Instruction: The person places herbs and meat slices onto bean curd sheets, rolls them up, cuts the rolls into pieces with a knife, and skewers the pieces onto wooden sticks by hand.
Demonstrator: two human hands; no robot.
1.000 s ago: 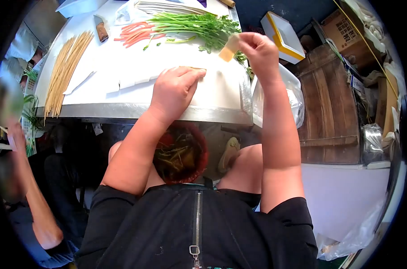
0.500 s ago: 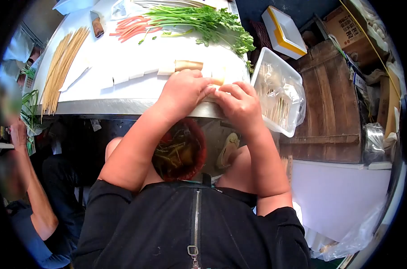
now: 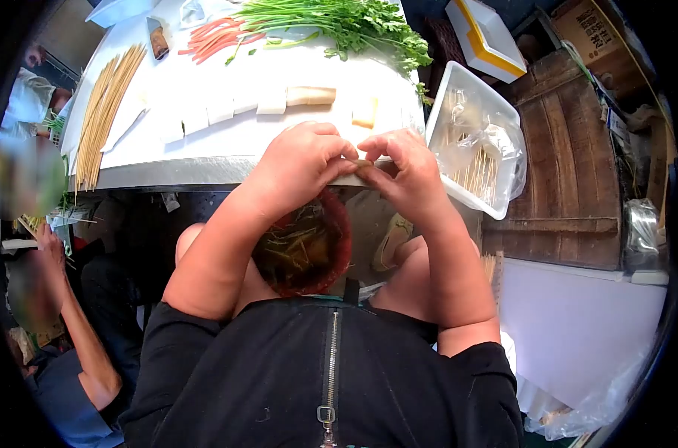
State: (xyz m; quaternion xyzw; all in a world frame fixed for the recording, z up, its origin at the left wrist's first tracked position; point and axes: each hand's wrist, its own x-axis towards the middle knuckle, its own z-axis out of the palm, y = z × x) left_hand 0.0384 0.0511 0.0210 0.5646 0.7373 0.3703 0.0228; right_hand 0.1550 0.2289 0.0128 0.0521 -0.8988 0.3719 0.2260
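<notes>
At the table's near edge my two hands meet with bent fingers. My left hand [image 3: 309, 155] pinches one end of a small tan piece [image 3: 363, 166], and my right hand [image 3: 404, 160] pinches the other. Fingers cover most of this piece, so its kind is unclear. Just beyond them a pale yellow flat rectangle [image 3: 364, 112] lies on the white tabletop [image 3: 227, 142]. Left of it is a tan strip or roll [image 3: 311, 95], in line with several white rectangular pieces [image 3: 271, 101].
Wooden skewers [image 3: 109, 112], a knife [image 3: 158, 39], red strips [image 3: 213, 39] and leafy green stalks [image 3: 354, 26] lie on the table. A white bin [image 3: 477, 142] holds skewers in plastic. Below stands a red bucket [image 3: 339, 254]. Another person's hand [image 3: 51, 246] is at left.
Both hands have come down toward the table's near edge, and the tan piece shows between the fingertips. The pale yellow rectangle beyond them is now uncovered. The view has shifted slightly.
</notes>
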